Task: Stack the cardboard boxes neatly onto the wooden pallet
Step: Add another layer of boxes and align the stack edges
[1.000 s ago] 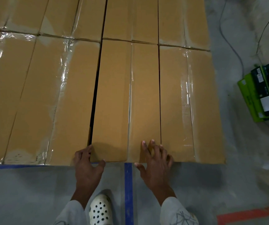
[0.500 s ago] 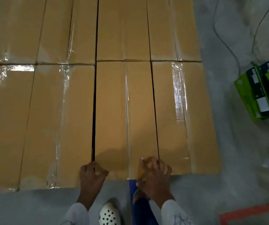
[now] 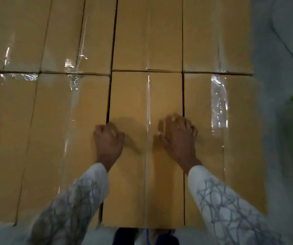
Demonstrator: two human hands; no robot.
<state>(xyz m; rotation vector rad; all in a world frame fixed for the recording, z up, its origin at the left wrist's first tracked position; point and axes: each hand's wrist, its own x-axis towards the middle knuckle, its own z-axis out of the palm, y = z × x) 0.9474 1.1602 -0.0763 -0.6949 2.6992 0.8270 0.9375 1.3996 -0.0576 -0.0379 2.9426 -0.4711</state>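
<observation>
Two hands are resting on the middle box of the near row: the left hand is curling its fingers over the left edge, the right hand is pressing flat, fingers spread.

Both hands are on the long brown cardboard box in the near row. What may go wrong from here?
The left hand is at the dark gap beside the long brown cardboard box; if the box slides left, that hand may be pinched. The right hand presses near the glossy clear tape and might slip. The row may end uneven.
</observation>
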